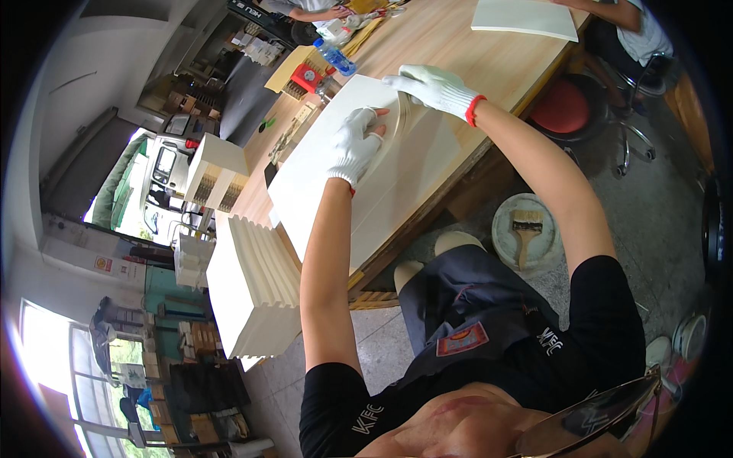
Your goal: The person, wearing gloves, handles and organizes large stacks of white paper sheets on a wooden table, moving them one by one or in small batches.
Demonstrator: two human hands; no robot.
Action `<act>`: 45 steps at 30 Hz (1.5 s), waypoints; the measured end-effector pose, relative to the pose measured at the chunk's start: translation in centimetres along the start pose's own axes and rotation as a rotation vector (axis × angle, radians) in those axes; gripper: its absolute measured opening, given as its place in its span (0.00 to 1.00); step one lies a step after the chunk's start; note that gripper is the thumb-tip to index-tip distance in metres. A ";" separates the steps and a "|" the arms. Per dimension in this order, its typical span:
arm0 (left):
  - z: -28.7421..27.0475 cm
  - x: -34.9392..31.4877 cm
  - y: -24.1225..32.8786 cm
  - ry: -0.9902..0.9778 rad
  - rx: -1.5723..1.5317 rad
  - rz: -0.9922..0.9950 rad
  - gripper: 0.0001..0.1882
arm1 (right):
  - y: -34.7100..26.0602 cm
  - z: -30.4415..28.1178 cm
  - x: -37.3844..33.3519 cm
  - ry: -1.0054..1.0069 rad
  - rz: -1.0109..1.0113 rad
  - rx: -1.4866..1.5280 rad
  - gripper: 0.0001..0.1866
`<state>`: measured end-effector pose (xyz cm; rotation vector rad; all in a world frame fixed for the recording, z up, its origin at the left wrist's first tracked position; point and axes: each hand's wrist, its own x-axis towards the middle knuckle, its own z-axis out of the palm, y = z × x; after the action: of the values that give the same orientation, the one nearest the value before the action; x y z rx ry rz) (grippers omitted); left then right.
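A large white sheet (301, 183) lies across the wooden table in front of me, and its right part curls up in a bend beside my hands. My left hand (353, 147), in a white knit glove that leaves some fingertips bare, rests on the sheet with its fingers apart. Farther right, my right hand (437, 88), gloved in white with a red cuff, reaches over the curled edge. Its fingers are stretched out and lie on or just above the sheet; contact is hard to make out.
Stacked white folded boards (256, 278) stand left of my arm, with another stack (216, 172) beyond. A blue-capped bottle (334, 57) and a red box (307, 78) are at the back. A brush (526, 229) lies on a round tub lid, near a red stool (561, 105). Two people sit at the table.
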<state>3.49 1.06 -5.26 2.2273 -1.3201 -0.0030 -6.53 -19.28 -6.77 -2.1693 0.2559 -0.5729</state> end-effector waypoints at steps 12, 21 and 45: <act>0.2 -0.3 1.5 -0.005 -0.201 0.029 0.21 | 3.7 3.7 -1.2 0.465 -0.291 0.061 0.27; 0.6 0.3 -0.1 -0.009 -0.290 0.015 0.26 | 3.8 4.0 -1.5 0.528 -0.368 0.053 0.24; 0.7 -0.7 1.0 0.133 -0.104 0.109 0.18 | 2.7 3.0 -1.7 0.353 -0.161 0.065 0.28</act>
<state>2.13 0.96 -5.58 2.0299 -1.3360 0.1128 -6.52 -18.21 -11.04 -2.0287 0.2487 -1.0437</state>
